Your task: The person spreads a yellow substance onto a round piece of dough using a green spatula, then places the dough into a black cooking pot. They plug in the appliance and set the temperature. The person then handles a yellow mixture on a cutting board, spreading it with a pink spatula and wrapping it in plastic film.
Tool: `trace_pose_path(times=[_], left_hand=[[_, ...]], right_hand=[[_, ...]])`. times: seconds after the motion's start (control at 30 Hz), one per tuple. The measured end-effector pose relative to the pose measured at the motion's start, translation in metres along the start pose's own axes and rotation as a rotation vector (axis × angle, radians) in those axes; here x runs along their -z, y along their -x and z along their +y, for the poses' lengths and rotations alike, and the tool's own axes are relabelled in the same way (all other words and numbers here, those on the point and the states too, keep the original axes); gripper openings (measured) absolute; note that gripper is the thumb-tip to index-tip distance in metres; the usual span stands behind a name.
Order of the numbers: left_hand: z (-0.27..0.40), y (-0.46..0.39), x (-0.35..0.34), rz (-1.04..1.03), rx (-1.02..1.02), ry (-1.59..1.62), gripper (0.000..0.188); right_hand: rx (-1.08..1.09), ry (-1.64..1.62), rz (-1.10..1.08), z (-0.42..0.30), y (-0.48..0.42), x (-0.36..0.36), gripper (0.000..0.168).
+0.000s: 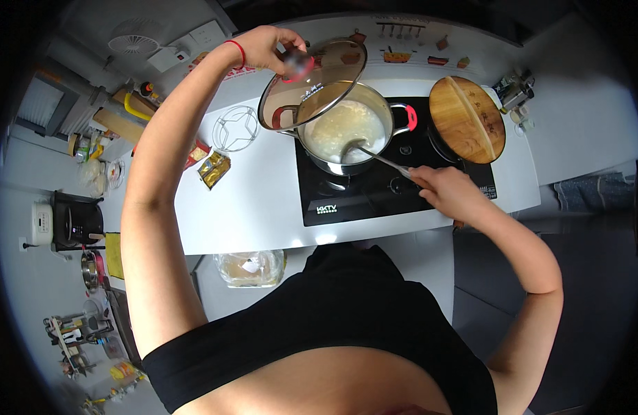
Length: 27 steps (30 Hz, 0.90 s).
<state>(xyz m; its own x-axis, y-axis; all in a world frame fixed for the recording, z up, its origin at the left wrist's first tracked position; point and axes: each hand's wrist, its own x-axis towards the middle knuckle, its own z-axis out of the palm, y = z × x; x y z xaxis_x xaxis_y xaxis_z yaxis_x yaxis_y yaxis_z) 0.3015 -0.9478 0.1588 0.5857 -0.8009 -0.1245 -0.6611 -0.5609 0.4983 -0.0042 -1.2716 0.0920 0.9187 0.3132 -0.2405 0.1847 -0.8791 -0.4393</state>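
Observation:
My left hand (269, 49) grips the knob of a glass pot lid (326, 72), which is tilted above the back left of a steel pot (339, 168). The pot stands on a black cooktop (360, 207) and has red-covered side handles. Inside it is a pale, cloudy liquid (345, 124) with small light bits on top. My right hand (443, 189) holds the handle of a metal ladle (378, 157). The ladle's bowl is partly sunk in the liquid at the pot's front right.
A wok with a wooden lid (466, 119) sits on the cooktop's right. Left of the pot lie a wire trivet (236, 128), a gold packet (214, 169) and a red packet (197, 154). Below the counter edge is a bin lined with clear plastic (250, 267).

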Motion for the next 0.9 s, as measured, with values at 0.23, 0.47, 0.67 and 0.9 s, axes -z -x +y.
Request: trace_pose_path(times=[0.23,0.47,0.67,0.9], left_hand=[[-0.003,0.01,-0.009,-0.009,0.037,0.059,0.048],[0.001,0.022,-0.005,0.0,0.058,0.049,0.048],[-0.006,0.029,-0.009,0.011,0.053,0.022,0.051],[0.002,0.029,-0.007,0.002,0.028,-0.129,0.054]], right_hand=[[0.064,0.043,0.175,0.003,-0.046,-0.073,0.041],[0.038,0.214,0.4,0.027,-0.084,-0.094,0.041],[-0.042,0.161,0.258,0.032,-0.052,-0.037,0.036],[-0.043,-0.016,0.032,0.014,-0.018,0.022,0.033]])
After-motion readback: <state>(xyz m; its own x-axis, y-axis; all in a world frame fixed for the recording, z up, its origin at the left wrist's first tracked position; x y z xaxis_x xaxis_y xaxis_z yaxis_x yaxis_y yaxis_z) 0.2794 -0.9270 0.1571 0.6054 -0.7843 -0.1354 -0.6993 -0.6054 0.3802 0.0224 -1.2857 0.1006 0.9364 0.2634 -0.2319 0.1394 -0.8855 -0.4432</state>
